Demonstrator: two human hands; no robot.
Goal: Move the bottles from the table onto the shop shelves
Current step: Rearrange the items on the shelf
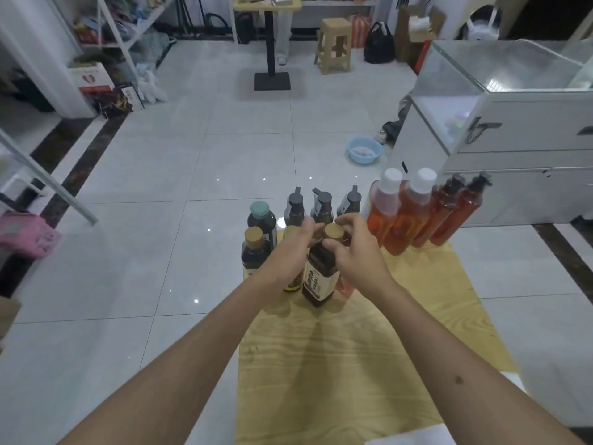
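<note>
Two hands meet over a dark bottle with a gold cap (321,271) standing near the middle of the wooden surface (353,364); the left hand (288,252) curls its fingers round the neck, the right hand (356,252) pinches just under the cap; more dark bottles (261,220) stand behind, four orange bottles (417,213) to the right.

We curl both hands, left (293,252) and right (356,255), around the gold-capped dark bottle (321,271) standing among others on the wooden counter (353,364).
</note>
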